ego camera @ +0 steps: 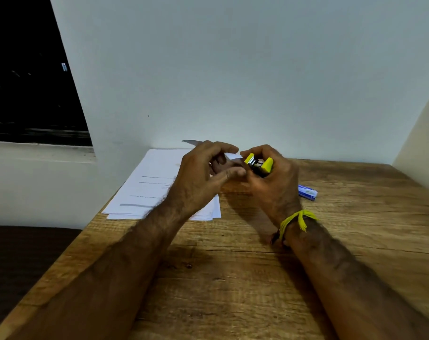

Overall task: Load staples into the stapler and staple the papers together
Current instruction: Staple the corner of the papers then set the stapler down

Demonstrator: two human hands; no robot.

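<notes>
1. Broadly, a wooden bench (233, 290) with a visible grain fills the lower picture and butts against a pale wall (233, 69); a dark window (24, 69) sits at upper left above a white sill.
2. Papers (154, 187): a loose stack of white sheets with faint printed lines, lying flat at the bench's far left corner, edges slightly fanned. The left forearm crosses over the stack's near right corner.
3. Left hand (203, 177): raised above the papers, fingers loosely curved, thumb and forefinger reaching toward the stapler. Whether the fingertips pinch anything cannot be told; the tips are blurred.
4. Right hand (272, 182): its grip is closed round the stapler, fingers curled over the body from behind, held just above the bench. A yellow thread (299, 219) is tied at the wrist.
5. Stapler (258, 164): small, yellow with a metal middle section showing, held in the right hand between both hands, just right of the papers.
6. Staple box (307, 192): small blue and white carton lying on the bench, just behind the right hand, partly hidden by it.
</notes>
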